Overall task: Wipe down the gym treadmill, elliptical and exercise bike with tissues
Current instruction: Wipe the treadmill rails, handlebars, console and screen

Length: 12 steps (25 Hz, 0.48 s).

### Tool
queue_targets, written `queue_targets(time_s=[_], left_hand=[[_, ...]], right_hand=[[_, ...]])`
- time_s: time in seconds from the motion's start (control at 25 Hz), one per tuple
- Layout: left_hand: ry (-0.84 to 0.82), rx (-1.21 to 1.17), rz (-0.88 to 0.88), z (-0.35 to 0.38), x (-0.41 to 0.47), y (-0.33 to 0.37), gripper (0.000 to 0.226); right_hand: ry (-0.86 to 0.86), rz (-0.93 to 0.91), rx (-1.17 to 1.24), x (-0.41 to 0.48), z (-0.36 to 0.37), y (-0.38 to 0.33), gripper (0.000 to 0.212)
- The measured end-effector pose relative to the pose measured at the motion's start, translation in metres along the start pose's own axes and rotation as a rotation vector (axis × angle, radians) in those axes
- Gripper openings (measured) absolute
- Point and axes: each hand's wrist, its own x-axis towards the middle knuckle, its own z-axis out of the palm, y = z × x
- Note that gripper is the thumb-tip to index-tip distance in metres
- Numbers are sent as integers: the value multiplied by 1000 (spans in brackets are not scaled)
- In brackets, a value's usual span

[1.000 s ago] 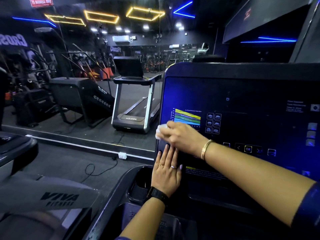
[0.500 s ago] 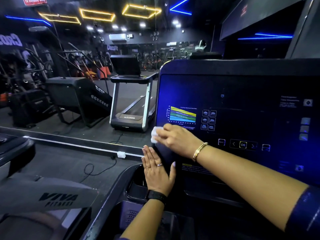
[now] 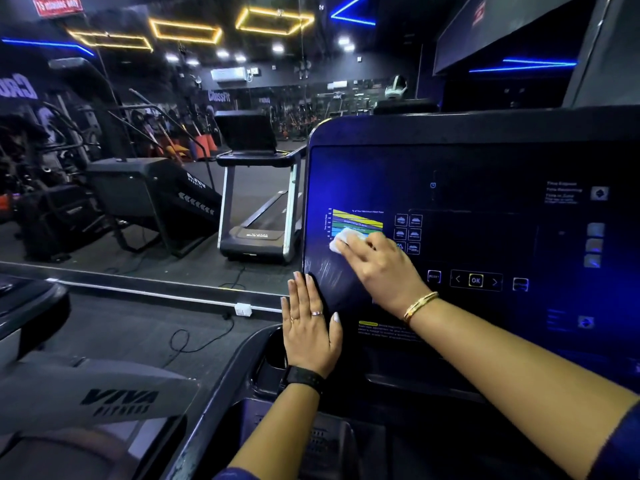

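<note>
Left hand [image 3: 310, 329] flat, fingers [image 3: 300, 293] straight — right hand [image 3: 379, 268] grips tissue [image 3: 341, 240].

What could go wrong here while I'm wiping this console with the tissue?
1. The right hand holds the tissue on the heart-rate chart, close to the icon buttons and the OK button. A wider swipe might trigger a setting if the console is live.
2. Streaks show on the panel, so the tissue may be smearing rather than cleaning.
3. The left hand lies flat on the console's edge and could leave fresh prints.
</note>
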Motion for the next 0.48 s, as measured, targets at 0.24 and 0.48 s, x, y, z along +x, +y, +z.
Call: queue_targets(time_s=[0.24,0.48], left_hand=[[17,5,14,-1,11,5,76],[37,-1,45,-2,21,17,80]], right_hand=[[-49,-201,96,-48,-10,-30,36],[42,188,-34,-21,-22,23,35]])
